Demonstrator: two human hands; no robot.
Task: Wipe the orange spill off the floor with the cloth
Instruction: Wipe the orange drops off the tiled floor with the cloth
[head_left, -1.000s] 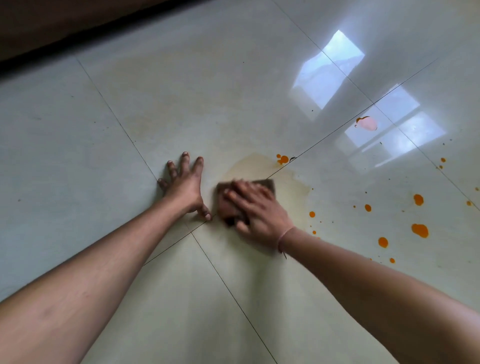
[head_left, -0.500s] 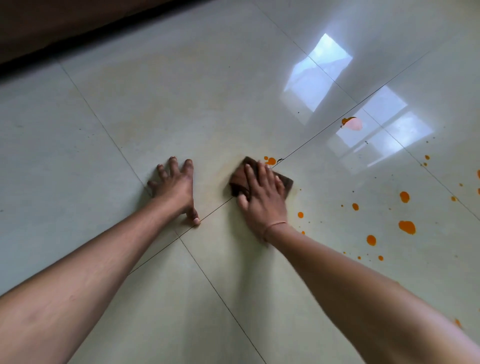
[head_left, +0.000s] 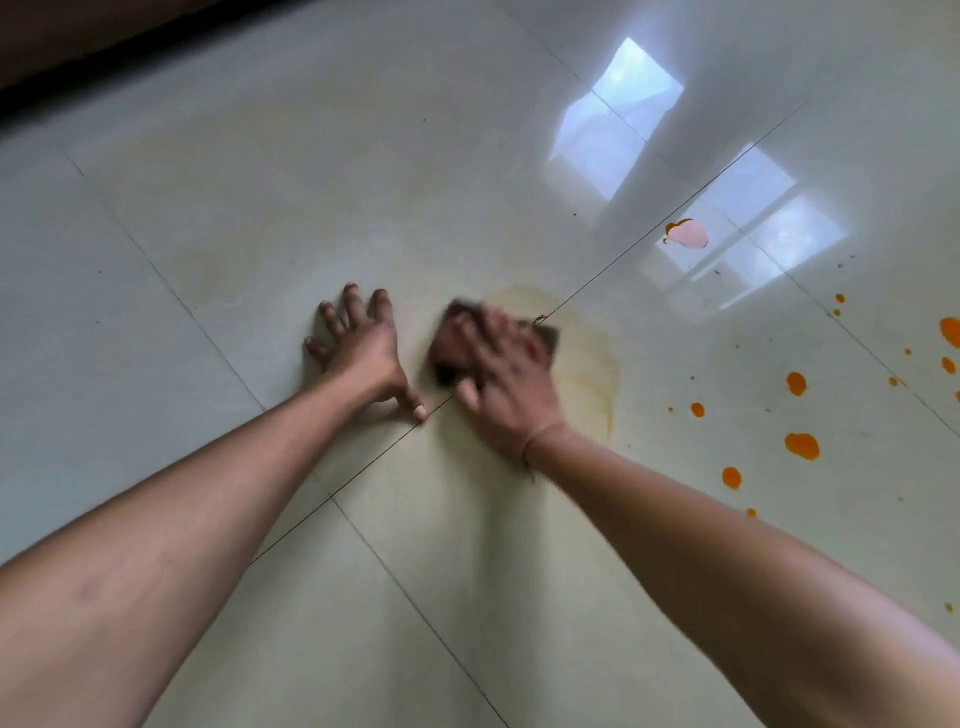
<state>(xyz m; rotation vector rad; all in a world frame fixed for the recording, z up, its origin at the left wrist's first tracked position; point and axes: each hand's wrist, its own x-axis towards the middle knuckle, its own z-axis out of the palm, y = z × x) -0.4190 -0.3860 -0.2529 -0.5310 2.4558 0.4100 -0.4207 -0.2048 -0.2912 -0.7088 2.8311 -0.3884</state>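
A dark brown cloth (head_left: 449, 343) lies on the pale glossy floor tiles (head_left: 260, 218) at mid frame. My right hand (head_left: 506, 376) presses flat on it, fingers spread and blurred by motion, covering most of it. A faint yellowish wet smear (head_left: 589, 384) spreads right of the cloth. Orange drops (head_left: 801, 446) dot the tiles further right, and one larger drop (head_left: 688, 234) sits in a window reflection. My left hand (head_left: 358, 348) rests flat on the floor just left of the cloth, fingers splayed.
A dark wooden edge (head_left: 78, 47) runs along the top left of the floor. Bright window reflections (head_left: 618, 119) glare on the tiles at upper right. Thin grout lines (head_left: 363, 462) cross under my arms.
My right hand has slid the cloth left and toward me, uncovering a pale yellowish smear where small orange drops lay. My left hand has stayed planted on the floor.
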